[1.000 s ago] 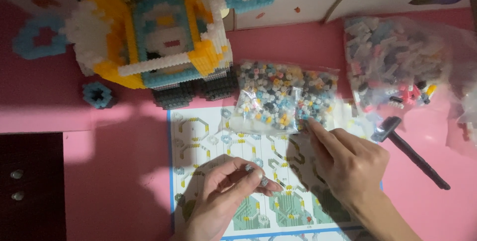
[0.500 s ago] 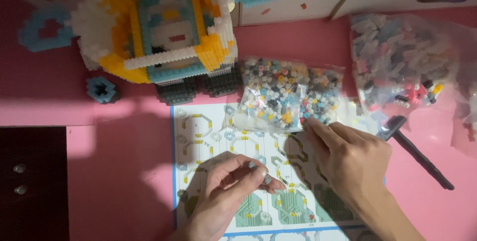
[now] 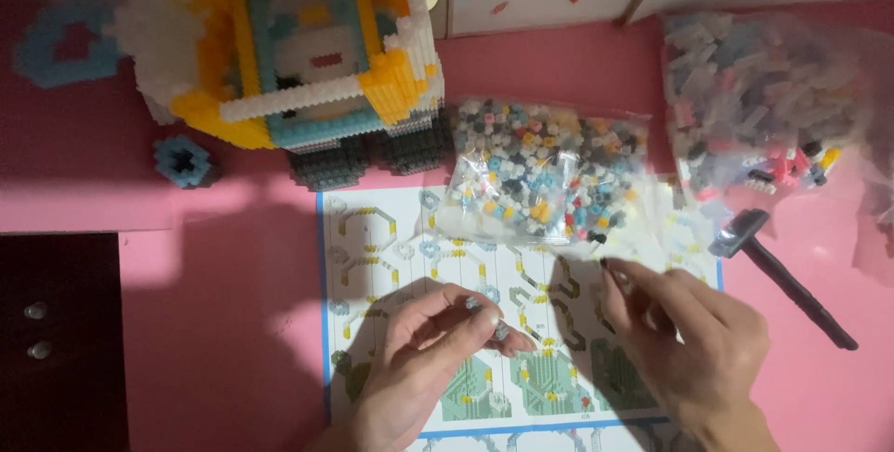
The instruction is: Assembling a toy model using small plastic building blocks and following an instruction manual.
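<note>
My left hand rests over the printed instruction sheet, its fingertips pinched on a small grey building block. My right hand hovers to the right of it over the same sheet, fingers drawn together near the lower edge of a clear bag of mixed small blocks; whether it holds a piece is hidden. The two hands are a short gap apart.
A large block-built model in yellow, white and teal stands at the back left, with a small blue block ring beside it. A second bag of blocks lies at the right, a small black hammer tool below it. A dark drawer front is at the left.
The view has tilted slightly, so everything sits lower in the frame. My right hand has drifted a little right and down from the bag's edge; my left hand keeps its pinch.
</note>
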